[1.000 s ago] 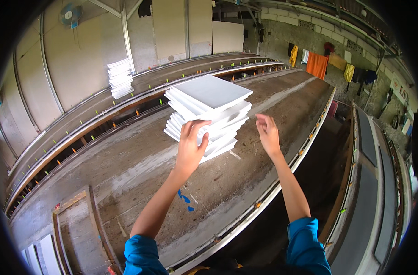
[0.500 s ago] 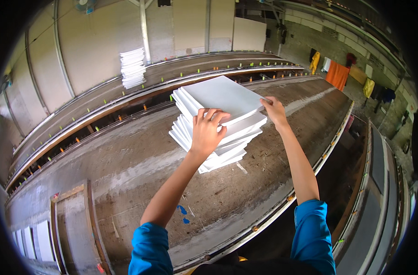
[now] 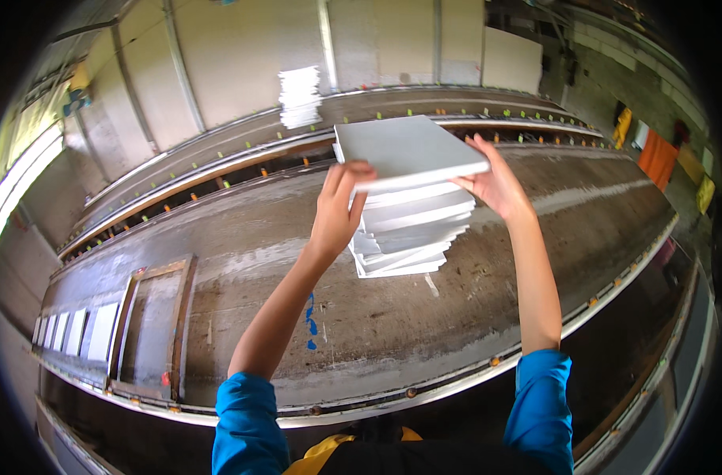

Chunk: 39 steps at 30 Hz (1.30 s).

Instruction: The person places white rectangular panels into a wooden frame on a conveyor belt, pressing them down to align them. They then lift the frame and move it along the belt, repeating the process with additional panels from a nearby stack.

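"Where is the board?"

"The top board [image 3: 412, 146], pale and flat, is just above the middle of the frame, over an uneven stack of white boards [image 3: 412, 229] on a long brown counter [image 3: 400, 332]. I cannot tell whether it rests fully on the stack or sits slightly raised."

"And the hands?"

"Both grip it. The left hand [image 3: 335, 202] has the near left corner, fingers over the top, thumb lower; blur hides the fingertips. The right hand [image 3: 505, 186] pinches the right corner, thumb underneath."

"Which way does the board lie from them?"

"Between them, reaching away toward the top of the frame. Neither hand is nearer; both touch it. It looks almost square, so I can't name a long axis. Its near edge runs from hand to hand, rising to the right."

"Anything else?"

"A wooden frame [image 3: 182, 324] lies at lower left; another white stack [image 3: 300, 96] stands farther off, at upper left."
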Tool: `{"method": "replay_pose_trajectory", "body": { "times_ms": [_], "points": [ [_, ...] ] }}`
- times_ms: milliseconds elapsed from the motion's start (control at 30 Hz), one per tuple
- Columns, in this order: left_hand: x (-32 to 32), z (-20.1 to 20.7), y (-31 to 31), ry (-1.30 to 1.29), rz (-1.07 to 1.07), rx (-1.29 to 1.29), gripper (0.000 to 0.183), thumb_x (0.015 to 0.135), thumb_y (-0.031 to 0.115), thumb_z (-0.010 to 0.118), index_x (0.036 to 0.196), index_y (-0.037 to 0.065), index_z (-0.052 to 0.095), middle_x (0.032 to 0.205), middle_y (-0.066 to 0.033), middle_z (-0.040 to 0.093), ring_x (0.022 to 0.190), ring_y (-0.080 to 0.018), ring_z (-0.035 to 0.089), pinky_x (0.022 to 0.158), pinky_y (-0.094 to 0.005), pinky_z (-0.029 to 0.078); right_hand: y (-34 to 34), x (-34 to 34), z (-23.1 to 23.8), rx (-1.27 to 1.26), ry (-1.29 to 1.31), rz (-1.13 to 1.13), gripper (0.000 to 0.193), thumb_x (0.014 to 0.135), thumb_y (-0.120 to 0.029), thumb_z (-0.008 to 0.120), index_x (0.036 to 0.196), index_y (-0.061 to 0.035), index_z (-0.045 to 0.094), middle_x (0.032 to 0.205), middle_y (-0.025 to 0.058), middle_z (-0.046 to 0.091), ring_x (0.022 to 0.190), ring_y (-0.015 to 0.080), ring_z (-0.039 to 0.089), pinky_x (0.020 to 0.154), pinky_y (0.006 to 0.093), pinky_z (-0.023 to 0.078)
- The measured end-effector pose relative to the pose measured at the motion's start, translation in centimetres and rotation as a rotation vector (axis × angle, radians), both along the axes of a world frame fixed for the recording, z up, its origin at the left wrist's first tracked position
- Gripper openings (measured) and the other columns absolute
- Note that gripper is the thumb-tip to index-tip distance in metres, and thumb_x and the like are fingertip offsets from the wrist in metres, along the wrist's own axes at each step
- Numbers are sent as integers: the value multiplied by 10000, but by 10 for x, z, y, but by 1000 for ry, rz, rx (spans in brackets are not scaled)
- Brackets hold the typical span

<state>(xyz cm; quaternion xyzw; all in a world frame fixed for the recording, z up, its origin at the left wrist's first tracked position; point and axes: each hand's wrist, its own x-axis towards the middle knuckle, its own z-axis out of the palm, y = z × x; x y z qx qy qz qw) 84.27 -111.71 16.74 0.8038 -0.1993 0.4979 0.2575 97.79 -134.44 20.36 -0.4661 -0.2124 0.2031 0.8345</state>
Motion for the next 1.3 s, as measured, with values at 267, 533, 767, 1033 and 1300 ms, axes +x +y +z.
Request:
{"method": "replay_pose_trajectory", "body": {
  "times_ms": [267,533,767,1033,1300],
  "points": [
    [-131,-29,58,-18,-1,62,239,615,-44,430,827,47,493,1027,-139,461,1108,-340,419,921,-436,334,68,-53,-18,-92,-128,292,559,771,-138,625,1220,3,323,1022,95,550,920,174,563,788,330,467],
    [-285,-44,105,84,57,-980,388,866,283,467,1176,58,399,1210,-105,417,1109,-187,409,927,-318,322,198,-189,-40,64,-152,499,493,791,-56,563,1225,-33,330,1122,109,465,1050,186,468,881,314,390],
    [-445,-70,198,259,395,-901,436,921,214,432,1308,40,333,1135,-63,510,996,-75,447,881,-204,332,314,-336,-71,-64,-133,742,406,822,-93,517,1189,-7,368,1123,91,480,1024,160,480,866,295,380],
    [-583,-123,297,16,483,-1042,426,927,172,406,1316,21,320,1178,-45,487,1031,-71,429,909,-197,312,462,-488,-92,-140,-154,717,420,828,-129,522,1192,-1,357,1138,124,464,1061,186,448,922,305,323],
    [-618,-134,370,178,736,-1023,339,929,258,410,1103,-19,501,803,-28,556,744,-60,476,686,-210,410,542,-523,-142,-216,-154,510,540,852,-266,517,1273,-13,294,1190,137,415,1103,195,395,938,321,310]
  ]
}}
